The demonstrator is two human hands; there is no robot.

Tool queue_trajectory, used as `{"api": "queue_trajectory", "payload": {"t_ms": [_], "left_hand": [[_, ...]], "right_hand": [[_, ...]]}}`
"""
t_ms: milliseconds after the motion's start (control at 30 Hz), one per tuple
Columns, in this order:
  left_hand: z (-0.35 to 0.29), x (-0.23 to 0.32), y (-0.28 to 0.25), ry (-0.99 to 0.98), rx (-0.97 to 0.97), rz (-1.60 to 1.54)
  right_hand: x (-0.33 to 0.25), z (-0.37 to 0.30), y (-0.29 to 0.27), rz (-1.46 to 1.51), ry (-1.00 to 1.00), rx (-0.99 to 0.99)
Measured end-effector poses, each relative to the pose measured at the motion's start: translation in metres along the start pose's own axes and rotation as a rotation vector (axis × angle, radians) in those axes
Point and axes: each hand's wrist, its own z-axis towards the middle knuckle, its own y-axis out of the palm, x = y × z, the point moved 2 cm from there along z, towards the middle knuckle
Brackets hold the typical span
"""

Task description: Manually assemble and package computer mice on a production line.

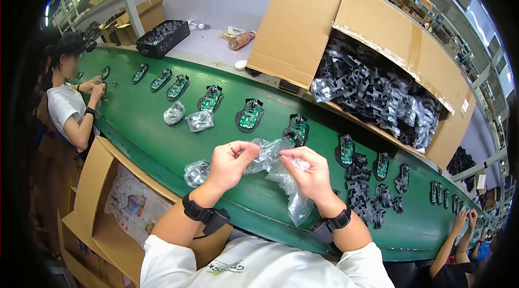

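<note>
A crumpled clear plastic bag (268, 154) stretches between my two hands above the green belt. My left hand (230, 163) pinches one side of it with the fingers curled in. From the other side my right hand (311, 173) grips it, and a whitish wad of plastic (299, 164) shows by the thumb. A long loose part of the bag hangs below my right hand. Just beyond lies a black housing with a green circuit board (296, 130), partly hidden by the plastic. Beside my left wrist is a bagged bundle (197, 173).
More board assemblies (250, 115) line the green belt (216, 142). Two bagged bundles (200, 120) lie left. Loose black plastic parts (362, 193) pile at right. An open carton (303, 23) of black parts stands behind; another carton (97, 196) is at lower left. Co-workers sit at both ends.
</note>
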Motion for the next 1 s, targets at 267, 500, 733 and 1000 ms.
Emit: {"api": "queue_trajectory", "payload": {"t_ms": [267, 500, 733, 1000], "left_hand": [[-0.002, 0.015, 0.001, 0.332, -0.076, 0.584], [-0.019, 0.048, 0.013, 0.743, 0.174, 0.886], [0.015, 0.040, -0.018, 0.764, 0.217, 0.819], [0.078, -0.041, -0.117, 0.223, 0.190, 1.503]], "right_hand": [[-0.016, 0.010, -0.025, -0.288, -0.005, 0.009], [-0.037, 0.012, -0.042, -0.328, -0.169, 0.029], [-0.047, 0.012, -0.049, -0.363, -0.090, 0.050], [-0.018, 0.011, -0.013, -0.149, -0.499, -0.048]]}}
